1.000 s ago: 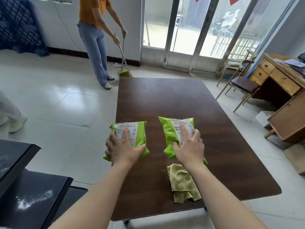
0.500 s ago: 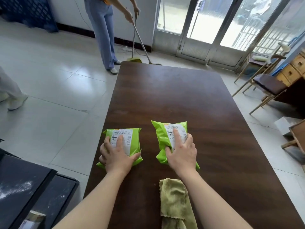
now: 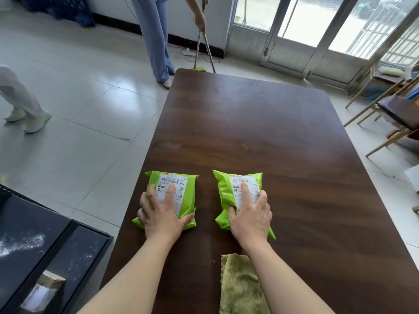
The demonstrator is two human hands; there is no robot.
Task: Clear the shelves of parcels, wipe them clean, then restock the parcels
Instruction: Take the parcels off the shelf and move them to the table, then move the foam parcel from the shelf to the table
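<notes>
We see a long dark wooden table [image 3: 260, 123] running away from us over a pale tiled floor [image 3: 74, 114]; its far half is bare wood. Two bright green parcels lie flat on its near part, side by side with a gap between them; the left parcel [image 3: 181, 191] sits by the table's left edge, the right parcel [image 3: 229, 200] near the middle; each shows a white printed label facing up. A yellow-green cloth [image 3: 240, 288] lies crumpled on the wood at the near edge, nearer to us than the right parcel.
</notes>
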